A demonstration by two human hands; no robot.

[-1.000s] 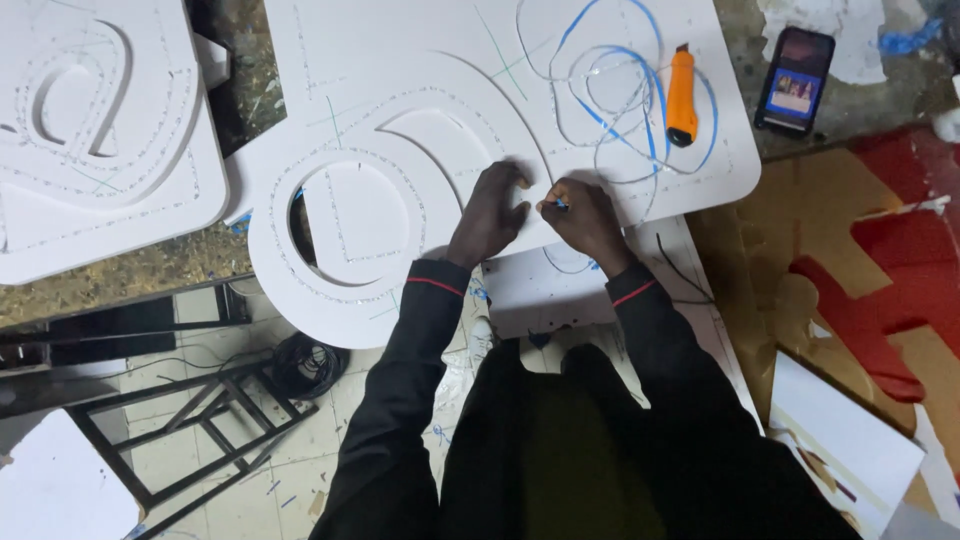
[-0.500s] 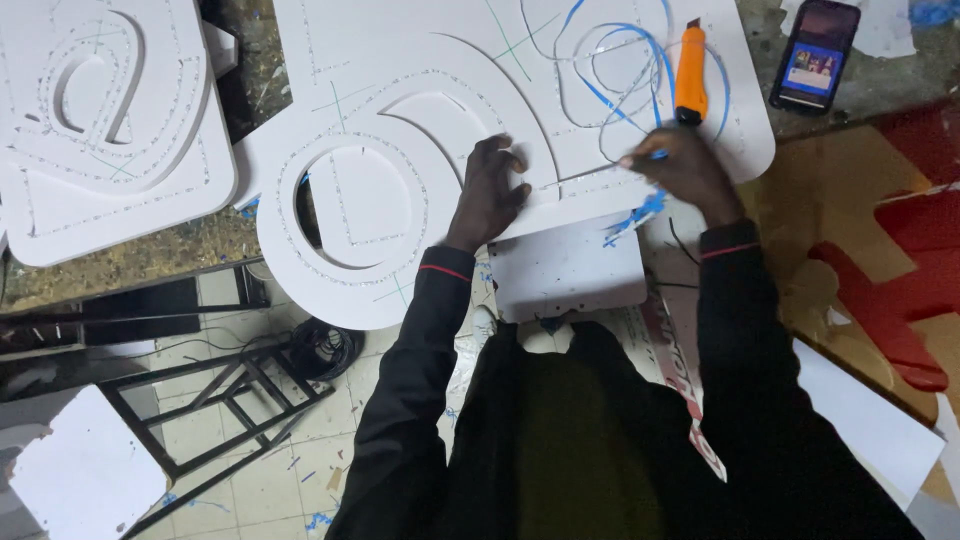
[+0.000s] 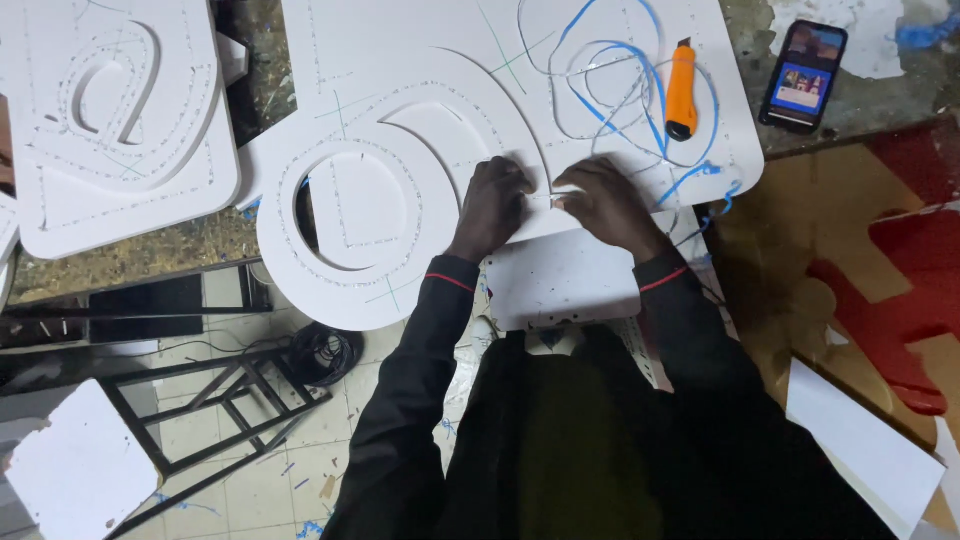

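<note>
White foam board (image 3: 420, 120) with cut curved shapes lies flat under my fingers, so I can press down on it. Left hand (image 3: 492, 205) and right hand (image 3: 605, 205) pinch a thin white strip (image 3: 548, 196) between them. Orange utility knife (image 3: 681, 100) rests beyond my right fingers, within reach.

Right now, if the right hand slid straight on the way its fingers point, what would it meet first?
The right hand points left along the white foam board, so it would likely meet the left hand first; their fingertips look nearly touching.
</note>
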